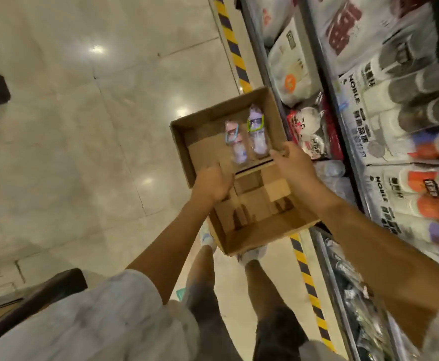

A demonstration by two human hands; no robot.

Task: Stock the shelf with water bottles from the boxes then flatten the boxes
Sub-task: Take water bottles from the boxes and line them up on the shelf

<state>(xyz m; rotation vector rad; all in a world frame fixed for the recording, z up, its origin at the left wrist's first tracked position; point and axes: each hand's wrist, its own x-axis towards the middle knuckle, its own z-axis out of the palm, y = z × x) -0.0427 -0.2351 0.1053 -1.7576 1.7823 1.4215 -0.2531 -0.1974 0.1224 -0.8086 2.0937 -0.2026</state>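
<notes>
Person stands over a tiled floor (88, 105) w/ a yellow-black hazard stripe (232, 48) running along the base of the shelf (325, 82) on the right. Two open cardboard boxes held at waist height, above the feet. Upper box (187, 149) sits on/against the near edge of the lower box (260, 238); can't tell if it's nested or just resting. Inside the upper box, two water bottles (257, 131) lie side by side near its right wall, caps pointing away from the person, rest of the box floor bare cardboard. Left hand (210, 185) is clenched around the near rim of the upper box, knuckles up. Right hand (293, 162) grasps the box's near-right corner, fingers curled over the edge, just beside the bottles. Shelf holds bagged goods & boxed cups; a few clear bottles (330, 169) sit low on it, right beside the right wrist. Picture is motion-blurred.
</notes>
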